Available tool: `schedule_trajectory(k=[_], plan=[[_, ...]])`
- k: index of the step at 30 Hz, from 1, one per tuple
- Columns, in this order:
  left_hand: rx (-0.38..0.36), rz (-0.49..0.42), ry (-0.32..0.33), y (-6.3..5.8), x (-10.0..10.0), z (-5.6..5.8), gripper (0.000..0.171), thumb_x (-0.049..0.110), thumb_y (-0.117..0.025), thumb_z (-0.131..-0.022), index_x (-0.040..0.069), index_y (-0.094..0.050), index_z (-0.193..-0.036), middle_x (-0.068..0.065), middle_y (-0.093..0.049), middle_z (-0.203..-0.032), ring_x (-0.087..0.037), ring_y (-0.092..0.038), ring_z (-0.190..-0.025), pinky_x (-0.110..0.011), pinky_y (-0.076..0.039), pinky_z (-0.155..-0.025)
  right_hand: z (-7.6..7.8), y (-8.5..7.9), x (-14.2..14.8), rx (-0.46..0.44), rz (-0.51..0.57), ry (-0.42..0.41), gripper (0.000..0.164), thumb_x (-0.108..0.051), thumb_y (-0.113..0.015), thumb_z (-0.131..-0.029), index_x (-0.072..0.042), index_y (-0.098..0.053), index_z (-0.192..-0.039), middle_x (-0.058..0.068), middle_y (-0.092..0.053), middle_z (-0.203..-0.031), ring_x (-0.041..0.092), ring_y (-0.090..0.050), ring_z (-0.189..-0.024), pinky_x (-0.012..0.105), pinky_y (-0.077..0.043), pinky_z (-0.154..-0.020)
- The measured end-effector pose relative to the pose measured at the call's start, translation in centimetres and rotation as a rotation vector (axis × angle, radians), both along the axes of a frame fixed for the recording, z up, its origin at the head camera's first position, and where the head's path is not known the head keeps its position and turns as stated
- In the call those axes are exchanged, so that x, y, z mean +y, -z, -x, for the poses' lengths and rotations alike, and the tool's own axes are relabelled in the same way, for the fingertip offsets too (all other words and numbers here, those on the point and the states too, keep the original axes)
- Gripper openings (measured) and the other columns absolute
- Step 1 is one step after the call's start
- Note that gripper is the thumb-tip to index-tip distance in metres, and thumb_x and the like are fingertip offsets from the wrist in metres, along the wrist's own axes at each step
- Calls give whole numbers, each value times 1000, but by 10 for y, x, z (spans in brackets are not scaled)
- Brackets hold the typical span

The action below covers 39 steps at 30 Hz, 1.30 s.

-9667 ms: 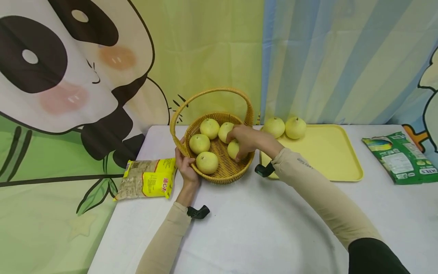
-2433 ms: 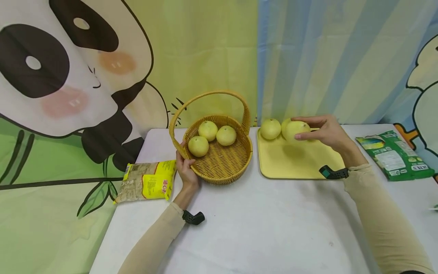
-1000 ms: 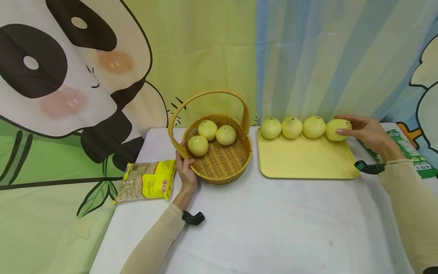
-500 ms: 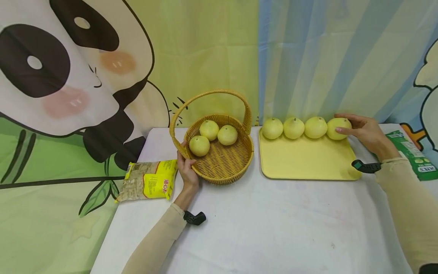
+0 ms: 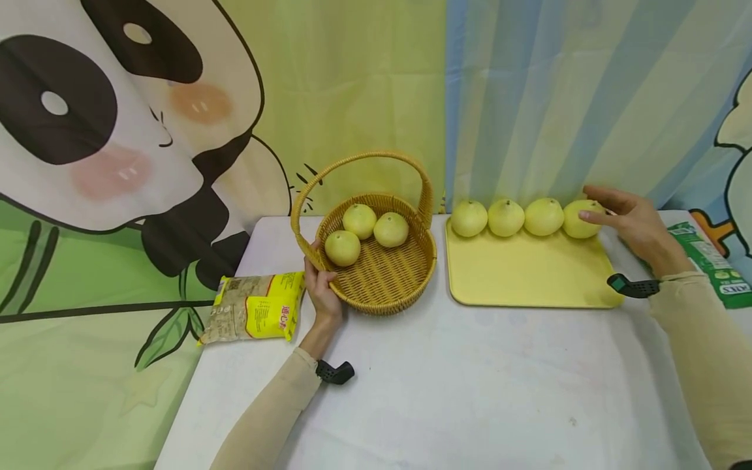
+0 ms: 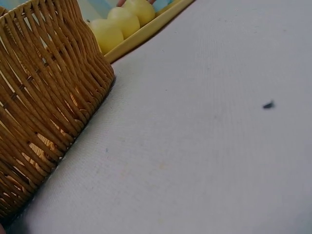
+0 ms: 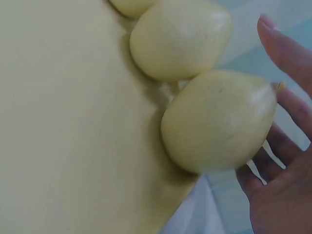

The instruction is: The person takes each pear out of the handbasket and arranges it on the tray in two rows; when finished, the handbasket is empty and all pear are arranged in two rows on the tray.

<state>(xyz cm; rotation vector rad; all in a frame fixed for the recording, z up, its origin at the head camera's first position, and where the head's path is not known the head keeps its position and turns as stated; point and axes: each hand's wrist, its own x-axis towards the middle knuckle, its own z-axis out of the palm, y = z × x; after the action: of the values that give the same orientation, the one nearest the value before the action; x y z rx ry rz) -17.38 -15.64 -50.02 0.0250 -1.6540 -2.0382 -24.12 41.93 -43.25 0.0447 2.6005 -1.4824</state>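
Observation:
At the left side of the wicker basket, my left hand grips the rim near the handle base, thumb over the edge. Three pale yellow pears lie inside it. Along the back of the yellow tray several pears sit in a row. My right hand is beside the rightmost pear, thumb and fingers spread. In the right wrist view this pear rests on the tray, its stem pointing toward the fingers; whether a finger touches it I cannot tell.
A yellow and clear food packet lies left of the basket. Partly behind my right arm lies a green packet. A white cloth covers the table, and a printed curtain hangs right behind it.
Two pears have gone from basket to tray since the first frame. In the last half second my right hand's fingers have spread away from the rightmost pear. My left hand stays on the basket.

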Motion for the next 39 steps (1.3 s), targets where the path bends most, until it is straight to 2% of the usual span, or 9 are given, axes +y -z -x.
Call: schedule_trajectory(k=[6, 9, 12, 14, 18, 24, 28, 32, 39], plan=[[-9, -8, 9, 0, 0, 0, 78, 2, -40, -78, 6, -46, -155, -9, -43, -166, -23, -38, -153, -34, -27, -125, -9, -28, -24, 117, -49, 29, 69, -41, -70, -101, -30, -43, -163, -16, -38, -168, 9, -18, -163, 22, -20, -127], [-19, -6, 11, 0, 0, -1, 78, 3, -40, -77, 7, -46, -155, -7, -42, -166, -22, -39, -151, -32, -26, -123, -14, -42, -48, 188, -12, 77, 60, -38, -75, -98, -25, -58, -154, -20, -58, -149, 3, -39, -151, 12, -33, -117], [-24, -2, 2, 0, 0, -1, 79, 2, -40, -76, 7, -47, -154, -8, -44, -165, -22, -40, -149, -32, -26, -122, -19, -53, -75, 253, 34, 84, 50, -32, -78, -96, -17, -69, -142, -27, -69, -123, -2, -55, -126, 5, -45, -96], [-23, -2, 0, 1, 0, 0, 78, 2, -40, -76, 6, -47, -154, -9, -44, -164, -21, -41, -149, -31, -26, -122, -23, -60, -95, 283, 39, 32, 46, -28, -78, -96, -12, -71, -138, -27, -71, -116, -5, -60, -114, 5, -48, -88], [-22, -4, 7, 0, -1, 0, 78, 2, -39, -77, 6, -46, -155, -8, -44, -164, -20, -40, -149, -31, -27, -122, -31, -69, -139, 250, 45, -159, 42, -25, -75, -99, -9, -71, -138, -13, -74, -125, 0, -67, -112, 13, -53, -88], [-21, -11, 23, -1, -2, 0, 78, 2, -39, -77, 6, -45, -155, -6, -43, -165, -20, -40, -149, -32, -27, -122, -37, -71, -208, 138, 107, -482, 47, -19, -73, -100, -9, -64, -146, 12, -66, -146, 24, -64, -131, 24, -54, -100], [-19, 5, 28, -1, -3, -1, 79, 2, -40, -78, 7, -45, -156, -5, -44, -165, -19, -41, -148, -31, -28, -121, -33, -70, -247, 108, 158, -628, 59, -17, -73, -100, -6, -53, -155, 14, -54, -158, 36, -52, -145, 42, -48, -114], [-20, 10, 42, -1, -3, -1, 79, 2, -40, -79, 8, -43, -158, -5, -43, -166, -20, -41, -149, -30, -29, -120, -28, -70, -275, 98, 142, -710, 69, -21, -72, -101, -9, -43, -162, 15, -43, -167, 37, -41, -154, 57, -36, -122], [-23, 3, 43, 1, -5, 1, 79, 1, -41, -79, 8, -44, -158, -7, -42, -166, -21, -39, -151, -31, -28, -122, -8, -69, -306, 118, 106, -703, 77, -25, -73, -100, -9, -35, -166, 14, -34, -172, 36, -33, -159, 58, -31, -125]])
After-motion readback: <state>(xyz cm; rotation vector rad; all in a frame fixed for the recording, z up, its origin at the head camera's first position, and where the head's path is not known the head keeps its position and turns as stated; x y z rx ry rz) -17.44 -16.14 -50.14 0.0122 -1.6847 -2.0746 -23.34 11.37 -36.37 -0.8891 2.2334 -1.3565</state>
